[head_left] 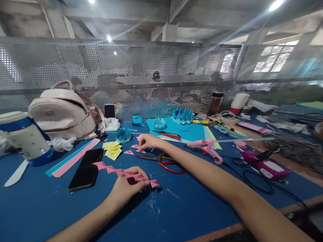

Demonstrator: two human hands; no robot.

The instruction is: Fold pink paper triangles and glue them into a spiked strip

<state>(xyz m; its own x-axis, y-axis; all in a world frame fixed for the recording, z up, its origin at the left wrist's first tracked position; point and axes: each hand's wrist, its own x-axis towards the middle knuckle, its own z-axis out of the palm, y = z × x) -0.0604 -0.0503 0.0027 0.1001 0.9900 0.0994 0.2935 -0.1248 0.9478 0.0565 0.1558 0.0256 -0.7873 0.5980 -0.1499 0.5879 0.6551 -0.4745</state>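
Observation:
My left hand point(129, 181) is closed around a pink folded-paper strip point(111, 168), a row of pointed triangles held just above the blue table. Farther forward, my right hand point(150, 142) reaches down among small pink paper triangles point(128, 152), its fingers pinched together. Whatever sits between those fingertips is too small to make out. Scissors point(172, 166) with red and yellow handles lie under my right forearm. Close to the right hand stand a small blue folded-paper ring point(123, 134) and a pile of yellow paper pieces point(112, 150).
A black phone point(86, 170) and paper strips point(76, 155) lie left, near a tumbler point(24, 137) and backpack point(65, 114). Beyond my right arm are a pink glue gun point(205, 146) with a cord, a magenta device point(266, 166) and blue paper crowns point(182, 116). Perforated metal screens the back.

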